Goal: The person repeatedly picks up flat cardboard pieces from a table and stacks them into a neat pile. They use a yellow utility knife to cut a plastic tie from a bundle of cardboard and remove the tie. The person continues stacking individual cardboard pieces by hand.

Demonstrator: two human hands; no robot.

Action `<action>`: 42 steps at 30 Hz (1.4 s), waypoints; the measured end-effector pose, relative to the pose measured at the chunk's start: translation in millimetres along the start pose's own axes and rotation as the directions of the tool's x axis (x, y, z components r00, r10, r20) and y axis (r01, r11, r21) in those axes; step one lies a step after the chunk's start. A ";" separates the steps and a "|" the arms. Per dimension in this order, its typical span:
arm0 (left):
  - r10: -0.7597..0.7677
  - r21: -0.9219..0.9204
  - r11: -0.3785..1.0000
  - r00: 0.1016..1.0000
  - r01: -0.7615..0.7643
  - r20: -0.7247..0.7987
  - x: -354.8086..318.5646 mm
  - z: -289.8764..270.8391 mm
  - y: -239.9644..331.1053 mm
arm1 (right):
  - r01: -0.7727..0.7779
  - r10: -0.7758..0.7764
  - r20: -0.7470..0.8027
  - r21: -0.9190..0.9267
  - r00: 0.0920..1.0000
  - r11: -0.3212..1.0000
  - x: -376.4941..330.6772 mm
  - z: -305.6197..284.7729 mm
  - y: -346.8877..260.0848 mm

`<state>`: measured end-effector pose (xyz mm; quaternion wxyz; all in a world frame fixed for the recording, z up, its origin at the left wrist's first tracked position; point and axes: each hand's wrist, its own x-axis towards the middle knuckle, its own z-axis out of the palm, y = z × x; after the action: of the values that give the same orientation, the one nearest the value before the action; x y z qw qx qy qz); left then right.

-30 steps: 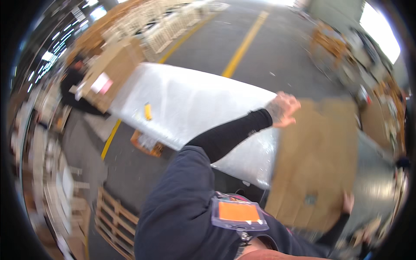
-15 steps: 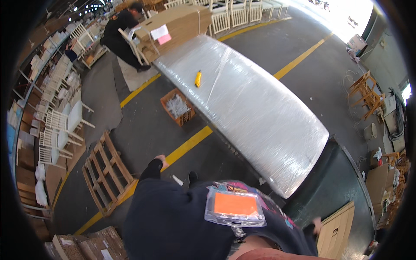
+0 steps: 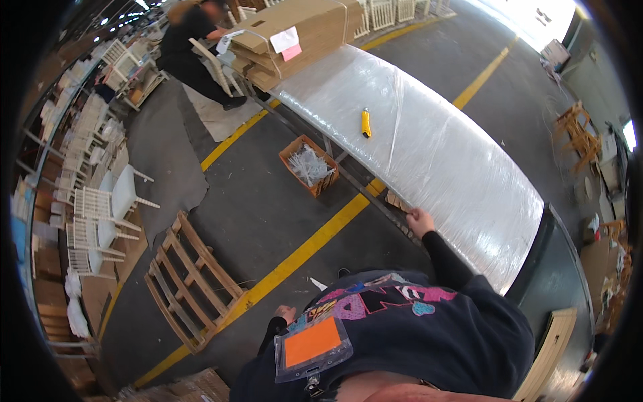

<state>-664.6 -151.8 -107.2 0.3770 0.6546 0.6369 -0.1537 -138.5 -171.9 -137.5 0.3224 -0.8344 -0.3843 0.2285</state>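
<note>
The left hand (image 3: 286, 313) is seen low down over the grey floor (image 3: 268, 208), loosely curled with nothing in it, near the yellow line (image 3: 315, 241) and a wooden pallet (image 3: 194, 281). The right hand (image 3: 420, 222) is laid on the near long edge of the table (image 3: 429, 154), which is wrapped in clear plastic, but whether that edge is gripped cannot be told. A yellow knife (image 3: 366, 122) is seen further up the table, well apart from that hand, and cardboard boxes (image 3: 295, 33) are stacked at the far end.
</note>
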 end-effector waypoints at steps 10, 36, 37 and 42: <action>0.017 -0.391 0.920 1.000 -0.018 -0.005 124.5 -113.9 64.8 | -0.194 0.219 -0.151 0.168 0.964 0.967 183.9 45.3 -107.1; -0.013 -0.582 0.788 0.939 -0.202 -0.344 516.7 -512.4 123.6 | -0.502 0.511 0.184 -0.097 0.840 0.860 487.5 177.7 -270.0; 0.072 -0.529 0.790 0.904 -0.310 -0.422 547.5 -550.2 148.4 | -0.485 0.492 0.034 -0.125 0.870 0.866 487.6 179.0 -263.9; 0.728 -0.014 0.496 0.424 -0.868 -0.539 610.5 -708.7 321.3 | -0.674 0.672 -0.065 -0.016 0.738 0.739 465.1 187.1 -258.2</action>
<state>-470.8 805.8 46.2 0.3305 0.8314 0.3279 0.3035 -104.6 390.9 -144.0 0.2127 -0.9288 -0.0524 0.2989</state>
